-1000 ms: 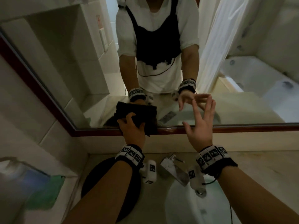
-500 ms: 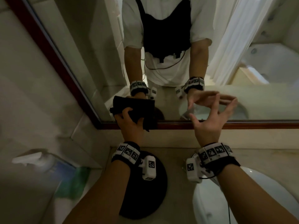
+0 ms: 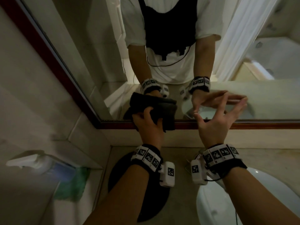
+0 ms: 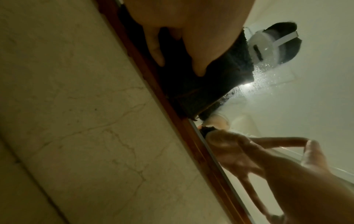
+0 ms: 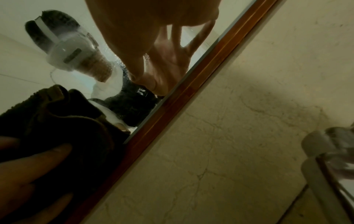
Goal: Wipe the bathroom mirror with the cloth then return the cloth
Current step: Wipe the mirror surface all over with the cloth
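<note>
1. The left hand (image 3: 150, 125) has its grip clenched on the dark folded cloth (image 3: 159, 109), pressing it against the bathroom mirror (image 3: 97, 65) at the lower frame (image 3: 243, 125).
2. The right hand (image 3: 217, 122) is released, fingers spread, its fingertips near or on the glass just right of that grip; contact is unclear.
3. To wipe well, I would keep the palm flat behind the cloth and overlap strokes across the droplets (image 4: 268, 72) beside it.
4. The cloth's long axis runs along the frame; its fold extends right of the grip.
</note>
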Demonstrator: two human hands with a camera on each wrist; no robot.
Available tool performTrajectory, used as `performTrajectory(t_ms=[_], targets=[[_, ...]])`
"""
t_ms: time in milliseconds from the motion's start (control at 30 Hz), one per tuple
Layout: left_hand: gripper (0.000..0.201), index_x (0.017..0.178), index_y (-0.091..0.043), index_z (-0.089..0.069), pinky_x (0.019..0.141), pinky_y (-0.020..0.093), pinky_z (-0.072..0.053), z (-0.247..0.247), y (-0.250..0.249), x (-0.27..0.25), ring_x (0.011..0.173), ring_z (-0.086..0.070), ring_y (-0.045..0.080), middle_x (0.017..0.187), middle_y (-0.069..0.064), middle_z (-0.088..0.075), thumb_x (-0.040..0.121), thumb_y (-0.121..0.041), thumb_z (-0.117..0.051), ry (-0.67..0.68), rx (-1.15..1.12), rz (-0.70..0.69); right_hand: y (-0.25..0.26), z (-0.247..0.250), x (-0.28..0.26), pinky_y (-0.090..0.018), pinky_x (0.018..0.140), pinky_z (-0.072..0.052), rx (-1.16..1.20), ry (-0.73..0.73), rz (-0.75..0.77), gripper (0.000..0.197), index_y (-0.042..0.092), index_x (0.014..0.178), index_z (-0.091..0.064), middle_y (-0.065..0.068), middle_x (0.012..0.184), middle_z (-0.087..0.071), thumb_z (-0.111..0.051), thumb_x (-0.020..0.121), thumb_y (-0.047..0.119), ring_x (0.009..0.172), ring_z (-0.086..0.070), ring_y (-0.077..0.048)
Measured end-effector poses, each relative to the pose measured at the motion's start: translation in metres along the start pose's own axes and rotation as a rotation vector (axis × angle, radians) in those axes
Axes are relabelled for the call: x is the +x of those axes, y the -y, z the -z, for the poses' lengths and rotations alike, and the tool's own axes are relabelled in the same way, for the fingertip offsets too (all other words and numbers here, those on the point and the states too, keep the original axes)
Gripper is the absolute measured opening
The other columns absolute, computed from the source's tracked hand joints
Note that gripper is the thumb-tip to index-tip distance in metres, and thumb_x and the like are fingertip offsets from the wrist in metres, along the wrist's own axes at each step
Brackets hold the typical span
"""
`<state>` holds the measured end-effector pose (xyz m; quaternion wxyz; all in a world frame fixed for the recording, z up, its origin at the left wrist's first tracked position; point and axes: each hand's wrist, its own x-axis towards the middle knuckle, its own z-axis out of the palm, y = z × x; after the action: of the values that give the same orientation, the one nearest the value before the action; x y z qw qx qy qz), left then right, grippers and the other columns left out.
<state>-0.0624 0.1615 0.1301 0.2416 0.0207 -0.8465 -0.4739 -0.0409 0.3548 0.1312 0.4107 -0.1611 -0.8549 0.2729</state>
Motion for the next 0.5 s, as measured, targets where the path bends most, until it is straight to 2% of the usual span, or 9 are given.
performTrajectory(t_ms=[100,233,300,400,500], targets=[[0.054,0.126,-0.014,-0.051,0.105,0.037,-0.040,0.002,0.003,0.002,0.131,-0.036,0.032,0.144,0.019,-0.028,0.079,-0.010,-0.078,0.021,0.012,0.001,0.000,0.000,0.000,-0.061,0.118,-0.012,-0.005,0.013,-0.011,0.115,0.029,0.157,-0.007,-0.034,0.158,0.004,-0.081,0.072,0.049,0.147,0.003,-0.050],[0.058,0.121,-0.022,-0.045,0.103,0.046,-0.046,0.025,0.023,0.016,0.130,-0.039,0.034,0.142,0.020,-0.030,0.076,-0.009,-0.079,-0.016,0.011,-0.039,0.001,0.000,-0.001,-0.061,0.118,-0.011,-0.001,0.017,-0.023,0.114,0.028,0.157,-0.008,-0.033,0.158,0.005,-0.081,0.072,0.049,0.147,0.004,-0.049],[0.055,0.122,-0.019,-0.048,0.103,0.049,-0.047,0.039,0.036,0.025,0.129,-0.040,0.034,0.141,0.020,-0.031,0.076,-0.007,-0.078,-0.026,-0.004,-0.015,0.000,0.000,-0.001,-0.061,0.118,-0.011,-0.002,0.011,-0.022,0.113,0.028,0.157,-0.008,-0.034,0.158,0.004,-0.080,0.072,0.050,0.147,0.003,-0.050],[0.056,0.121,-0.022,-0.046,0.101,0.049,-0.048,0.064,0.057,0.042,0.127,-0.042,0.035,0.139,0.019,-0.030,0.078,-0.007,-0.077,-0.040,-0.006,0.052,0.002,0.000,-0.001,-0.060,0.118,-0.011,0.004,0.008,-0.022,0.113,0.030,0.157,-0.008,-0.034,0.158,0.004,-0.079,0.072,0.051,0.147,0.003,-0.050],[0.055,0.125,-0.014,-0.048,0.102,0.048,-0.047,0.081,0.070,0.054,0.125,-0.043,0.037,0.136,0.020,-0.031,0.078,-0.005,-0.076,-0.062,0.020,0.087,0.003,0.000,-0.001,-0.059,0.119,-0.010,0.004,0.015,-0.028,0.111,0.029,0.157,-0.009,-0.034,0.158,0.003,-0.077,0.073,0.053,0.147,0.003,-0.050]])
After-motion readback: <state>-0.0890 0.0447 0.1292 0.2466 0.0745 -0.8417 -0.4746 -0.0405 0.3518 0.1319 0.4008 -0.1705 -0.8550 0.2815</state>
